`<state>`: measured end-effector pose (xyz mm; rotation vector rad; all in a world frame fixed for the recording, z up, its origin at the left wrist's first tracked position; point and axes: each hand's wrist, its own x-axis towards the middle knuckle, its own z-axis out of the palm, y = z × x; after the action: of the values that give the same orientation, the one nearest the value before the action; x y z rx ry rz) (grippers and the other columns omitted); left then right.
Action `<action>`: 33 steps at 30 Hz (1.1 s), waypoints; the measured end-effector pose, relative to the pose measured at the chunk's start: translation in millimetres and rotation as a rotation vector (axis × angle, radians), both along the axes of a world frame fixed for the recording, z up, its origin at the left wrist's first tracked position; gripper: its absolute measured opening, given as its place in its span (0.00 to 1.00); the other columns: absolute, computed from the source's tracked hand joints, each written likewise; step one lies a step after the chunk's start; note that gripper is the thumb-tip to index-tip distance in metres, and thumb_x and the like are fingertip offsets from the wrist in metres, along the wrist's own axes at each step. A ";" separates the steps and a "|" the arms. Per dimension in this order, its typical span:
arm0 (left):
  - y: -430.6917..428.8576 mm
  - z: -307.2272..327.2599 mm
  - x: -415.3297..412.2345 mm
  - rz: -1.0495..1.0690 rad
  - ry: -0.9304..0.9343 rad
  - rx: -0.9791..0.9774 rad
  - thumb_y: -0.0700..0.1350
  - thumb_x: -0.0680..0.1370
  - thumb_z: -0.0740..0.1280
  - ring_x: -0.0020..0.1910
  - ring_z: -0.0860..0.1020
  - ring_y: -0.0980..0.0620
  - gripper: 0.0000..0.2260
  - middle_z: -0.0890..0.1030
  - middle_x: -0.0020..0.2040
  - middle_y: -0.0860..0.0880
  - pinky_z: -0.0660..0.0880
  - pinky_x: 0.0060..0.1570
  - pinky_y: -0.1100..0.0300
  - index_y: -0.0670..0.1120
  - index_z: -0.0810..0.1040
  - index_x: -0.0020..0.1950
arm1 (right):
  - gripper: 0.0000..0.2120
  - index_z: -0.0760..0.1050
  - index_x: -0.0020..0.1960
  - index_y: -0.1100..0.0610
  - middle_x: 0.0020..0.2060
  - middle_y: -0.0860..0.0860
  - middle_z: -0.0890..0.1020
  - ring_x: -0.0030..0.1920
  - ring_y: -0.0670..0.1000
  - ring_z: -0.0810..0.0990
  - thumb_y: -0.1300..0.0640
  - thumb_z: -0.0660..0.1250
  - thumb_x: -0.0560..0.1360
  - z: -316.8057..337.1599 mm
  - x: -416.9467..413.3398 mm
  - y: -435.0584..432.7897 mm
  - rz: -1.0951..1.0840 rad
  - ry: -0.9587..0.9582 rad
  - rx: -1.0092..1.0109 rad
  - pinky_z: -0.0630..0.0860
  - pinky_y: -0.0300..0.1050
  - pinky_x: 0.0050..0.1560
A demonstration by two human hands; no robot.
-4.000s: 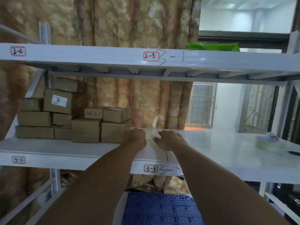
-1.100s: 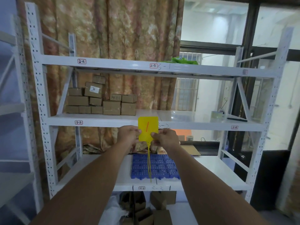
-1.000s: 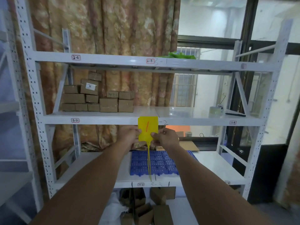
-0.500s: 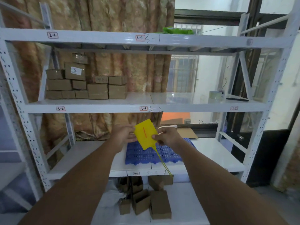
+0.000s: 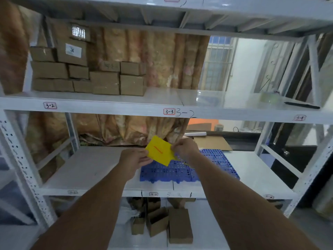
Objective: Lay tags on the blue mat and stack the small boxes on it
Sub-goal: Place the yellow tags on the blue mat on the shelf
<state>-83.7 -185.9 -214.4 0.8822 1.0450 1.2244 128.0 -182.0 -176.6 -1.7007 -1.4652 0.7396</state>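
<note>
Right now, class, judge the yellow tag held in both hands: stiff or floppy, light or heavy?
Probably light: the left hand and right hand pinch the yellow tag only at its edges. Likely fairly stiff: its flat sheet shows no sag between them. Being thin, it should lie flat on the blue mat.

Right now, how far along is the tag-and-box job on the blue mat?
Done: nothing; the blue perforated plastic mat shows no tag or box. In hand: left hand and right hand pinch a yellow rectangular tag above it. Left: lay it down, then stack the small brown cardboard boxes, now on the white shelf above.
</note>
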 end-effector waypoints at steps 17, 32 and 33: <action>109.6 -106.7 -41.2 0.230 -0.120 -0.204 0.32 0.80 0.64 0.41 0.84 0.44 0.05 0.85 0.42 0.39 0.79 0.52 0.49 0.34 0.79 0.49 | 0.07 0.80 0.52 0.60 0.38 0.59 0.75 0.29 0.51 0.71 0.65 0.71 0.74 -91.2 -6.9 162.6 -0.032 0.268 -0.254 0.63 0.36 0.22; 114.0 -221.5 -99.9 0.559 -0.132 -0.348 0.32 0.79 0.65 0.38 0.86 0.46 0.03 0.86 0.39 0.42 0.84 0.39 0.56 0.34 0.79 0.49 | 0.06 0.82 0.44 0.59 0.37 0.53 0.81 0.38 0.53 0.79 0.64 0.68 0.78 -243.6 -23.4 258.9 0.180 0.000 -0.470 0.78 0.48 0.43; 114.1 -224.3 -99.2 0.556 -0.129 -0.350 0.32 0.79 0.65 0.39 0.85 0.46 0.04 0.86 0.42 0.41 0.84 0.39 0.57 0.34 0.79 0.50 | 0.07 0.83 0.44 0.61 0.36 0.55 0.82 0.39 0.55 0.79 0.65 0.68 0.78 -251.6 -25.2 263.3 0.182 -0.050 -0.478 0.76 0.50 0.41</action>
<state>-182.9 -71.9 -438.8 0.2375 1.3971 1.4669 102.8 81.3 -428.2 -1.9588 -1.5801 1.2316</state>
